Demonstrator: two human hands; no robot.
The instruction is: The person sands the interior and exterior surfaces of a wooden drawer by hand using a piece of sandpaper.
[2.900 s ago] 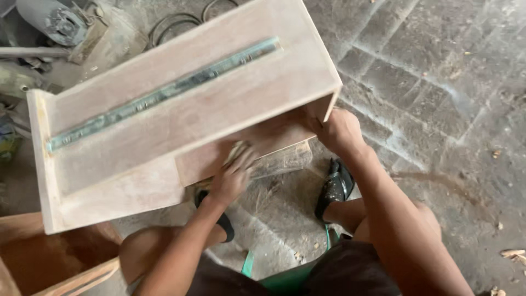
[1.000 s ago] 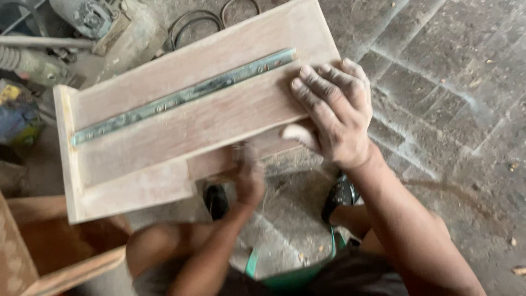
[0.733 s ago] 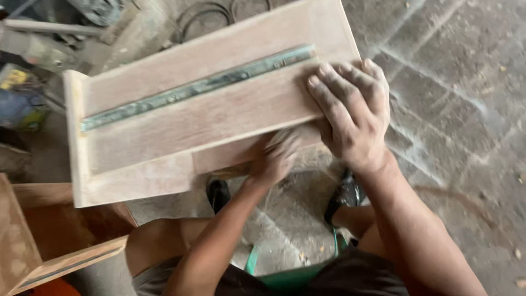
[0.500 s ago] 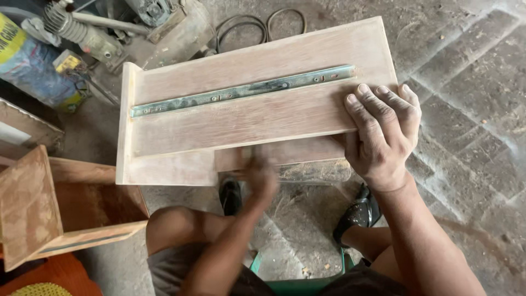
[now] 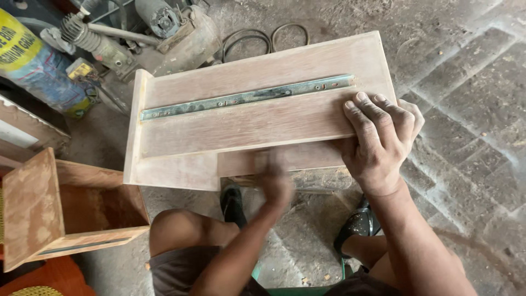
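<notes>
A wooden drawer box point(image 5: 257, 118) lies on its side in front of me, with a metal slide rail point(image 5: 246, 97) screwed along its upper face. My right hand point(image 5: 381, 140) rests flat on the right end of the drawer, fingers spread over the top and edge. My left hand point(image 5: 274, 183) is blurred against the drawer's lower front edge, near a recessed strip of wood. Whether it holds anything I cannot tell, though something pale shows at its fingertips.
A second wooden drawer point(image 5: 60, 211) stands at the lower left. A blue and yellow cylinder point(image 5: 33, 66), a motor-driven machine point(image 5: 159, 27) and coiled cables point(image 5: 263, 38) lie behind. My knees and black sandals point(image 5: 359, 225) are below, on a stone-paved floor point(image 5: 471, 109).
The drawer has shifted right and flatter in view. My right hand moved from under its right end onto its top face. My left hand keeps moving along the lower edge.
</notes>
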